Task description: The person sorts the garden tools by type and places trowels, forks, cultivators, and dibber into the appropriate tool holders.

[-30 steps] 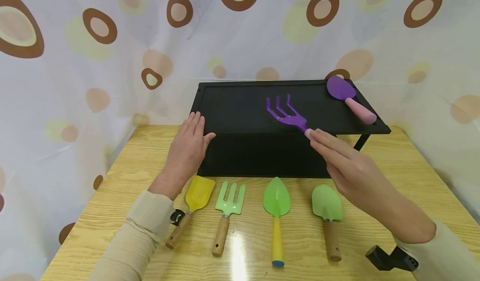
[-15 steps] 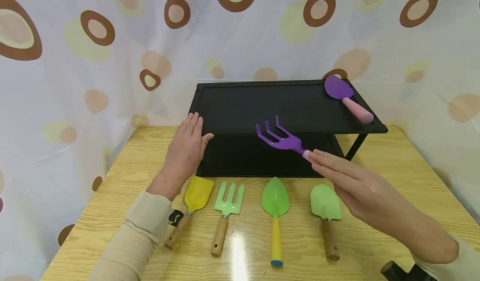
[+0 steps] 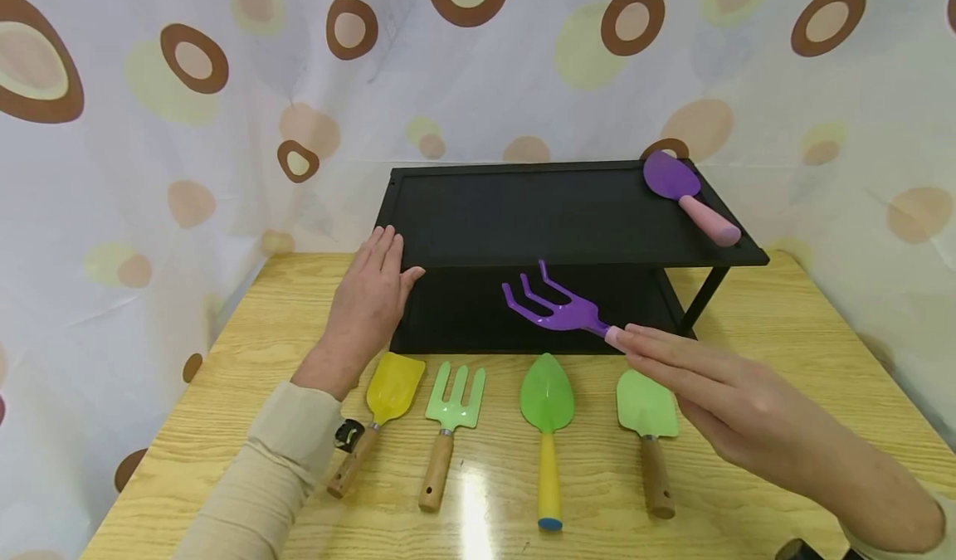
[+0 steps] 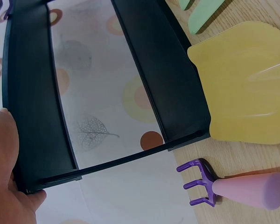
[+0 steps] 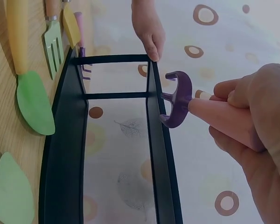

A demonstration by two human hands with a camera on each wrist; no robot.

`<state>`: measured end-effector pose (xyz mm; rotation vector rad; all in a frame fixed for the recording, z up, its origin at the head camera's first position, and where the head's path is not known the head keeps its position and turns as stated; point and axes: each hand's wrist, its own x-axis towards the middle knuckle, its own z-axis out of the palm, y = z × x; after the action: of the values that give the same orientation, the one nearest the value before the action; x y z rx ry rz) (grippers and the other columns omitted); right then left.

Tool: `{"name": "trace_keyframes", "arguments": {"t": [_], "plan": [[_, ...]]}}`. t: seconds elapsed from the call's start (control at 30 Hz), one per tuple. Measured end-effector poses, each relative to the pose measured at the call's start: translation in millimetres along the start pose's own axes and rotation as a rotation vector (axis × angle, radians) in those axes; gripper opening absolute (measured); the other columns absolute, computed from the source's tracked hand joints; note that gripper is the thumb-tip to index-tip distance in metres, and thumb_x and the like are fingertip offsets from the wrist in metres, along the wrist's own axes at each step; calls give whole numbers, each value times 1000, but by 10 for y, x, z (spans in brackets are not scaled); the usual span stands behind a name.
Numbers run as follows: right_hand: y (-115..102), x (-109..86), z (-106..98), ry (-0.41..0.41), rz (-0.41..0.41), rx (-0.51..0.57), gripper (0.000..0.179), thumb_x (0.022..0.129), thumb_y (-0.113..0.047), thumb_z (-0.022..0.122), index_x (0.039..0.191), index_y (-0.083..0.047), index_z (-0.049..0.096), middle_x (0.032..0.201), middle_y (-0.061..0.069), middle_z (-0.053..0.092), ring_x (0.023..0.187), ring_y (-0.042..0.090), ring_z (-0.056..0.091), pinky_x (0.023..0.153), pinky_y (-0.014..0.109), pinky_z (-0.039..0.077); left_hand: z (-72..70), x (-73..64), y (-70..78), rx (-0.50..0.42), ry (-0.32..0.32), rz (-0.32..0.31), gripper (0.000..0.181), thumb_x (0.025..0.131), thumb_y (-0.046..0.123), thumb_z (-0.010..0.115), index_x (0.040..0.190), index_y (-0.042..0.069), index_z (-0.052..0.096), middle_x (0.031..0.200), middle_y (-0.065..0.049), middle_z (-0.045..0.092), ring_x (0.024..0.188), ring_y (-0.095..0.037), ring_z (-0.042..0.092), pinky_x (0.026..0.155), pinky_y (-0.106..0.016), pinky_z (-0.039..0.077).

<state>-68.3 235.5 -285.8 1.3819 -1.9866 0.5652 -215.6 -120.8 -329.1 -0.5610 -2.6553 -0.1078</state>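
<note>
My right hand [image 3: 754,402] holds a purple hand rake [image 3: 560,315] by its pink handle [image 5: 228,122]. Its tines point left, in front of the opening between the two shelves of a black rack [image 3: 523,211]. My left hand [image 3: 366,294] rests on the front left corner of the upper shelf, fingers straight along the side and thumb out over the front edge. A purple trowel [image 3: 672,176] with a pink handle lies at the right end of that shelf.
On the wooden table [image 3: 246,377], before the rack, lie a yellow shovel [image 3: 394,387], a pale green fork [image 3: 457,406], a green trowel [image 3: 548,394] and a pale green trowel [image 3: 646,402]. Another purple rake [image 4: 207,184] lies near the yellow shovel, hidden by my left arm in the head view.
My right hand has brought the purple rake down from over the upper shelf to the level of the opening below, slightly left for the tines. My left hand has stayed on the corner.
</note>
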Motion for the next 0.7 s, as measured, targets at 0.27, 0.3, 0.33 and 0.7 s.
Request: {"name": "trace_keyframes", "arguments": {"t": [0.27,0.3,0.33,0.7], "plan": [[21,-117,25,-62,25,18,39,108,-12,35,125,11,62,136,20,61,139,12,48,110,12,37,1,-6,-7,-2,-2,-2,62,106,36,43,149,-7,35,157,-22,36,149,-33,31,125,-40,24],[32,-142,33,-69,31,11,40,108,-13,35,125,10,62,137,19,61,140,12,47,110,12,37,3,-4,-8,-5,2,-2,62,106,36,44,149,-7,35,157,-22,36,149,-33,31,124,-40,24],[45,-170,41,-77,41,-2,41,108,-15,34,126,10,62,139,16,60,140,11,47,110,11,37,6,-3,-9,-6,6,-1,62,106,35,44,149,-7,35,157,-22,37,149,-33,31,124,-40,24],[255,-407,180,-77,106,-143,45,110,-20,30,122,5,66,149,-1,52,140,2,44,110,8,33,6,1,-4,-15,14,-5,62,106,36,43,149,-7,36,156,-22,38,149,-33,32,124,-41,25]]}}
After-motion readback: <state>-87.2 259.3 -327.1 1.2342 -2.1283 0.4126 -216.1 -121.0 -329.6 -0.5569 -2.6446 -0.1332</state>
